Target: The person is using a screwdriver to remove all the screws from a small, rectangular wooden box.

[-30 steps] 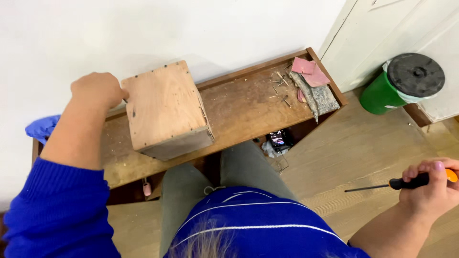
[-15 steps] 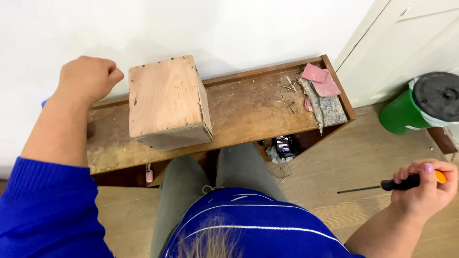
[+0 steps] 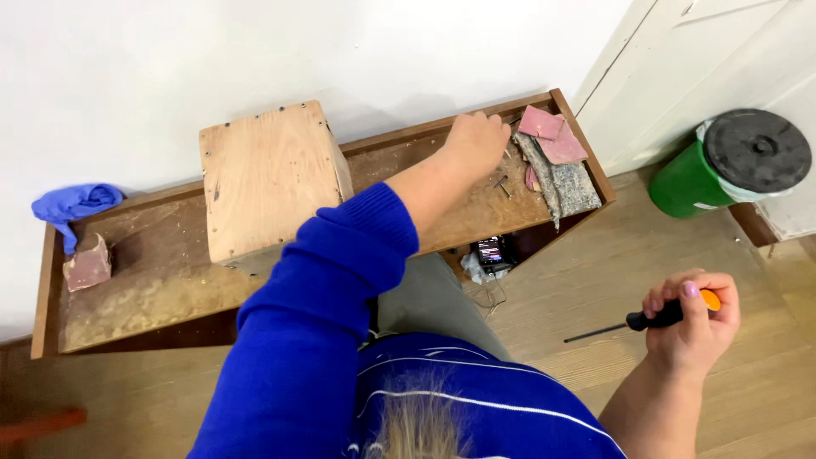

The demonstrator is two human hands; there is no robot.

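My left hand [image 3: 476, 140] reaches across to the right end of a worn wooden bench [image 3: 153, 293]. Its fingers are curled down onto the bench top beside a few small loose screws [image 3: 501, 183]; what the fingers hold is hidden. My right hand [image 3: 693, 327] is off to the right over the wooden floor, gripping a screwdriver [image 3: 654, 319] with a black and orange handle, its thin shaft pointing left. A plain wooden box [image 3: 268, 174] stands on the bench, left of my blue sleeve.
Pink sandpaper pieces [image 3: 552, 136] and a grey cloth [image 3: 565, 183] lie at the bench's right end. A blue rag [image 3: 72, 204] and a small pinkish block [image 3: 87, 263] sit at its left end. A green bucket with a black lid [image 3: 748, 157] stands by a white door [image 3: 705, 59].
My left hand has left the spot beside the wooden box and swung right across the bench to the loose screws. My right hand still holds the screwdriver in about the same place.
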